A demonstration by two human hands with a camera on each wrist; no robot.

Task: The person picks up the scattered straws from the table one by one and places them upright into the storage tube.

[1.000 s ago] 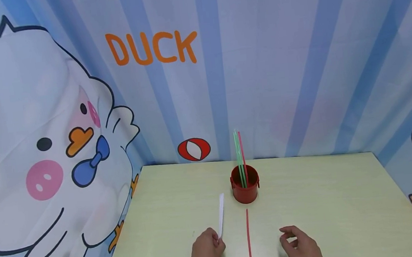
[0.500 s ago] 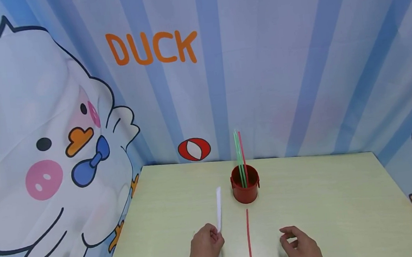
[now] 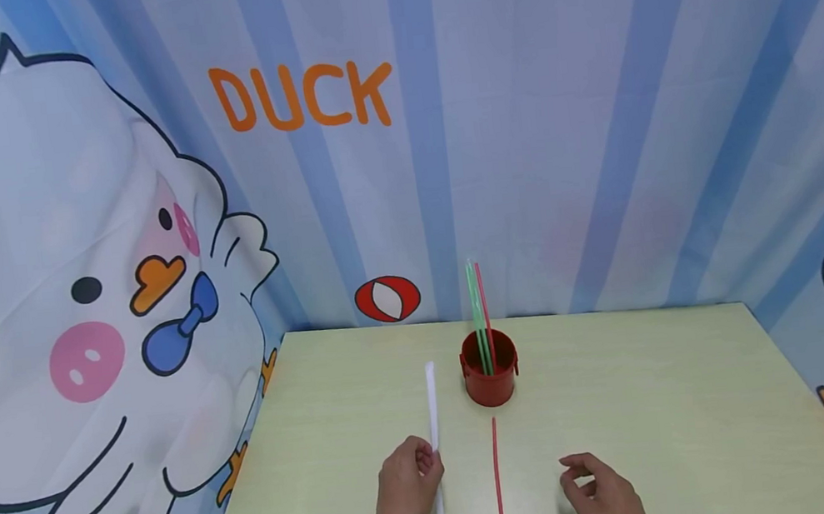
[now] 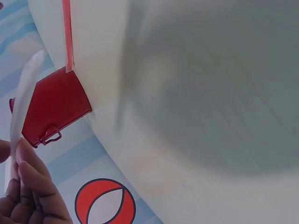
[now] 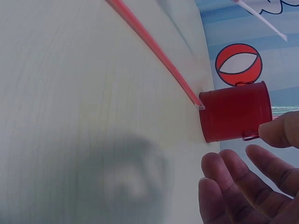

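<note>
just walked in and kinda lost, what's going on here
A person's left-hand grip pinches a thin white strip. The right-hand grip is over the table, holding nothing. Between them lies a red straw, in front of a small red bucket with green straws and a second red straw standing in it.

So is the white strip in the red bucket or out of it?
Out: in the head view, the left hand pinches the white strip left of the red bucket, apart from it.

A draped nook — cartoon cloth [image 3: 507,155] hangs behind the table [image 3: 684,404].
</note>
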